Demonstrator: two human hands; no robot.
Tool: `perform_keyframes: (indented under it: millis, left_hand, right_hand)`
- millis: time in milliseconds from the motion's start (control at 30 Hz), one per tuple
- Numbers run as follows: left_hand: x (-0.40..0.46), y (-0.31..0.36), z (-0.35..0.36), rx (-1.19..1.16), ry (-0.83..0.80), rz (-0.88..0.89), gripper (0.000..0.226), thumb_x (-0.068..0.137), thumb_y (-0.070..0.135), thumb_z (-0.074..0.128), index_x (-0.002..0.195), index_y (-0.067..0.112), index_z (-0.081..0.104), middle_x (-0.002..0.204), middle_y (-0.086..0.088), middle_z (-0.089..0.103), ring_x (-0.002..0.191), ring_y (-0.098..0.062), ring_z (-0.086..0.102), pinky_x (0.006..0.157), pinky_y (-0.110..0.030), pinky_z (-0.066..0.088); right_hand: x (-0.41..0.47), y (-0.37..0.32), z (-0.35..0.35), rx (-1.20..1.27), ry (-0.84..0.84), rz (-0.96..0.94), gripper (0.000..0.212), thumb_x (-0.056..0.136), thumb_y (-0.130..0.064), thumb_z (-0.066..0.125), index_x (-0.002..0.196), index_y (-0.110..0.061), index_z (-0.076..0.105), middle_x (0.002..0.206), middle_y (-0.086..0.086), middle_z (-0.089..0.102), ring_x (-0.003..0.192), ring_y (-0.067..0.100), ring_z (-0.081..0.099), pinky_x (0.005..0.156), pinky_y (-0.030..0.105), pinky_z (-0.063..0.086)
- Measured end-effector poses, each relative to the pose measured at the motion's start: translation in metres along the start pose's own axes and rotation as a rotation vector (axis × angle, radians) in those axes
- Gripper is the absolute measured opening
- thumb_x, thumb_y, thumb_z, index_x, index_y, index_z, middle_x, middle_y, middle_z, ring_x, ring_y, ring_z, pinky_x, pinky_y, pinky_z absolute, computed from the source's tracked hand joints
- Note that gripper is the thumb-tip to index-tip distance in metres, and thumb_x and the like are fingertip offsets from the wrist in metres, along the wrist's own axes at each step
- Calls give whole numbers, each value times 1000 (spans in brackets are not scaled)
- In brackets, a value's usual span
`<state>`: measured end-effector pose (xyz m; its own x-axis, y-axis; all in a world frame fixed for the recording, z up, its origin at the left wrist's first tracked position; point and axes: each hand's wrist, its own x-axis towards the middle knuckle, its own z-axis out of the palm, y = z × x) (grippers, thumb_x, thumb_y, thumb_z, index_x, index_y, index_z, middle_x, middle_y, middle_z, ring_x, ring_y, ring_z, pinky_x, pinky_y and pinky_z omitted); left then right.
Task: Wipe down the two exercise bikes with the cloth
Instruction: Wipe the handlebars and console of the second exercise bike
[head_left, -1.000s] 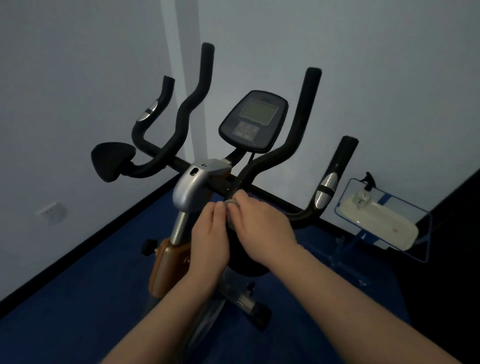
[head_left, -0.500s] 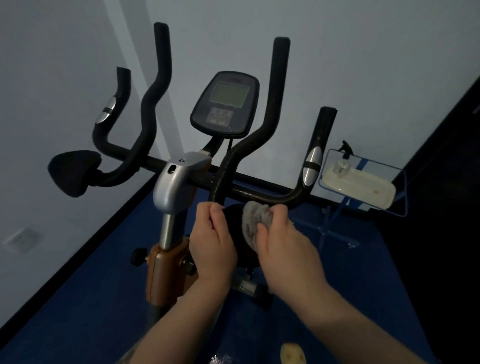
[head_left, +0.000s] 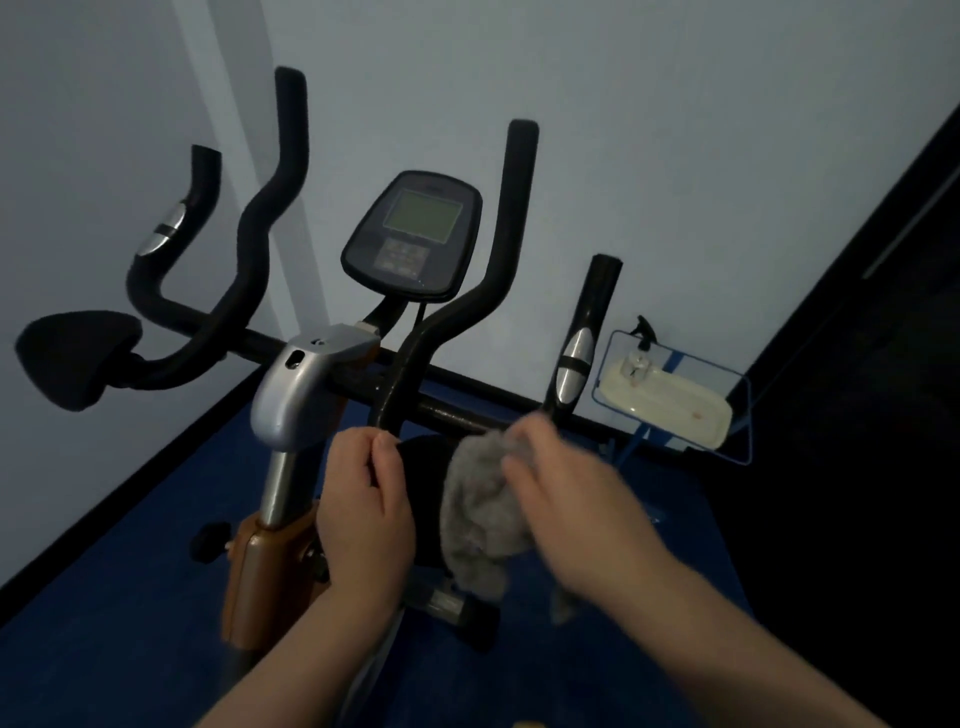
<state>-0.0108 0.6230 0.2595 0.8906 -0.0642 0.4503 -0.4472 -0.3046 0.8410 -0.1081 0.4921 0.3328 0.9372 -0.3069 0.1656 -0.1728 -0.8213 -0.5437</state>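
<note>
Right hand (head_left: 566, 499): fluffy grey cloth (head_left: 480, 512) is gripped.
Left hand (head_left: 366, 514): black elbow pad (head_left: 423, 467) is pinched.
Progress: early; second bike unseen.

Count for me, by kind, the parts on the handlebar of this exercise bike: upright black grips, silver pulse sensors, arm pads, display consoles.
Upright black grips: 4
Silver pulse sensors: 2
Arm pads: 2, one at the left, one partly hidden behind the grey cloth
Display consoles: 1
Total: 9
</note>
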Motion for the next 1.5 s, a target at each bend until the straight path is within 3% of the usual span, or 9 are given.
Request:
perform_keyframes:
  millis: [100, 300, 567, 733, 933, 1167, 1267, 1367, 1500]
  left_hand:
    - [3, 12, 1, 171, 42, 155, 20, 93, 32, 44, 94, 22, 61, 93, 10, 48, 83, -7, 47, 74, -27, 38]
    - [14, 31, 15, 482, 35, 226, 18, 90, 35, 48, 96, 26, 63, 94, 8, 57, 85, -10, 50, 74, -27, 30]
    - [7, 25, 23, 694, 167, 322, 17, 93, 29, 48, 88, 20, 61, 84, 2, 60, 73, -18, 52, 67, -31, 32]
    - [4, 25, 23, 656, 178, 305, 15, 91, 28, 50, 85, 20, 62, 81, 5, 60, 72, -14, 53, 68, -27, 30]
    - [6, 23, 23, 647, 217, 307, 16, 90, 28, 51, 83, 19, 62, 79, 3, 60, 72, -14, 51, 67, -29, 33]
    - [7, 40, 14, 368, 86, 166, 16, 86, 31, 50, 81, 24, 63, 80, 12, 60, 74, -9, 56, 65, -41, 46]
    - [21, 58, 23, 295, -23, 204, 10, 86, 34, 49, 81, 32, 58, 80, 21, 56, 75, 0, 54, 65, -34, 46]
    - [38, 73, 47, 281, -176, 153, 14, 88, 35, 51, 81, 29, 61, 80, 17, 58, 75, -1, 56, 68, -29, 48]
    - [48, 65, 73, 548, -320, 52, 19, 94, 39, 46, 83, 29, 57, 83, 10, 62, 79, -9, 61, 70, -32, 46]
  right_hand:
    - [37, 22, -43, 52, 118, -240, 17, 95, -42, 45, 109, -35, 51, 94, -15, 59, 83, 4, 58, 69, 29, 53]
    - [86, 68, -44, -598, -231, -647, 33, 95, -46, 45, 109, -22, 65, 110, -7, 63, 106, 14, 54, 102, 30, 31]
    - [128, 27, 34, -428, -468, -418, 49, 98, -54, 21, 110, -12, 42, 97, 10, 61, 79, 28, 57, 60, 35, 33]
    - [106, 52, 30, -595, -294, -559, 46, 96, -57, 23, 111, -16, 36, 80, 1, 60, 51, 14, 35, 44, 31, 20]
    - [147, 22, 46, -195, -570, -414, 48, 94, -60, 29, 109, -15, 39, 94, 5, 54, 77, 19, 49, 59, 34, 32]
    - [95, 81, 8, -528, -232, -870, 58, 92, -31, 54, 142, -15, 29, 108, 5, 62, 80, 24, 59, 69, 36, 46]
    - [117, 116, -37, -580, -231, -1078, 38, 92, -27, 52, 129, -19, 53, 107, 1, 61, 97, 21, 57, 99, 37, 41]
    - [141, 129, -70, -588, -68, -959, 31, 96, -34, 42, 112, -19, 64, 111, 1, 62, 109, 20, 56, 118, 37, 13]
    - [99, 108, -15, -220, 175, -568, 23, 89, -31, 52, 90, -16, 68, 99, -2, 63, 111, 22, 52, 117, 36, 11]
